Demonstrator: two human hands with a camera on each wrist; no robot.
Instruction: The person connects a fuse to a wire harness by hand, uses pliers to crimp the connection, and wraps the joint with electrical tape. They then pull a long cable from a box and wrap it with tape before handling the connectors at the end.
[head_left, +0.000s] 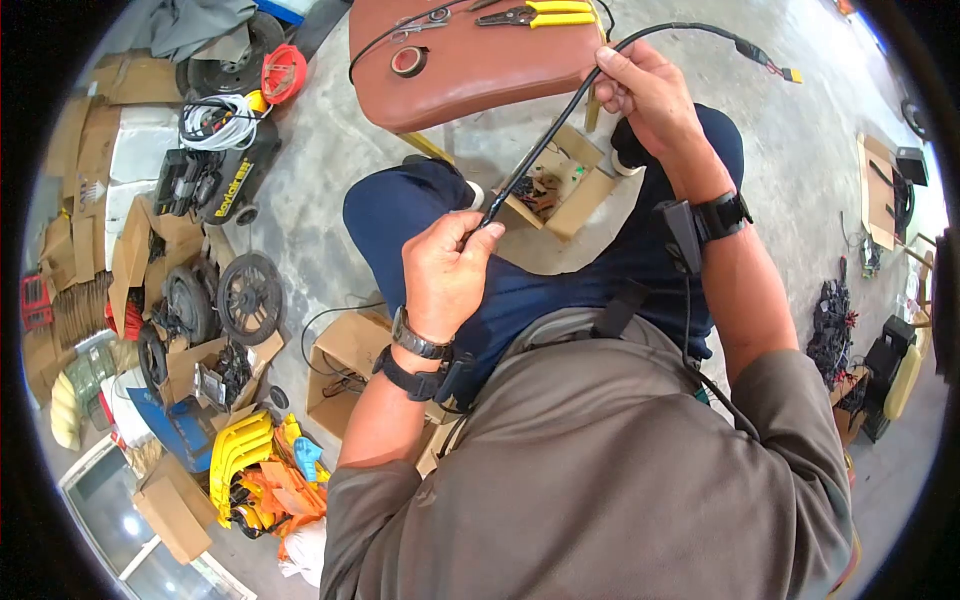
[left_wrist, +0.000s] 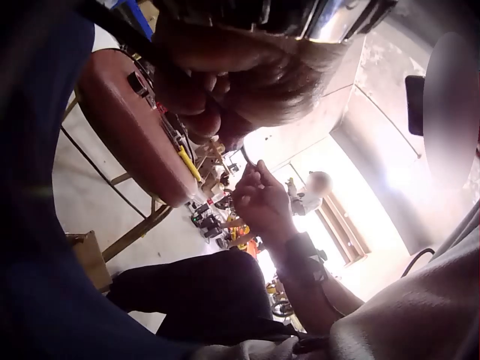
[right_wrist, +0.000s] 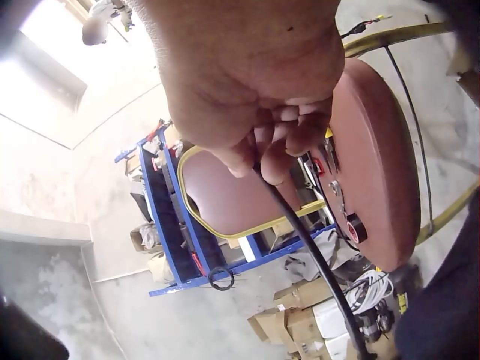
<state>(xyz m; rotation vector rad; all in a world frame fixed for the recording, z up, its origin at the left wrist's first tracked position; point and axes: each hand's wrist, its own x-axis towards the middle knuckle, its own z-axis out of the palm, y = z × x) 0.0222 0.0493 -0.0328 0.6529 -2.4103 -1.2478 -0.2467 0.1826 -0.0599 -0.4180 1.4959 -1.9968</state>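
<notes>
Cable (head_left: 541,147) slants between left hand (head_left: 445,272) and right hand (head_left: 655,98), both pinching it

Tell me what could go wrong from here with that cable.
The black cable extends unsupported past the right hand, so its end might swing and strain the thin wires at the yellow connector. The yellow-handled pliers lie near the seat's edge; a bump could drop them.
</notes>
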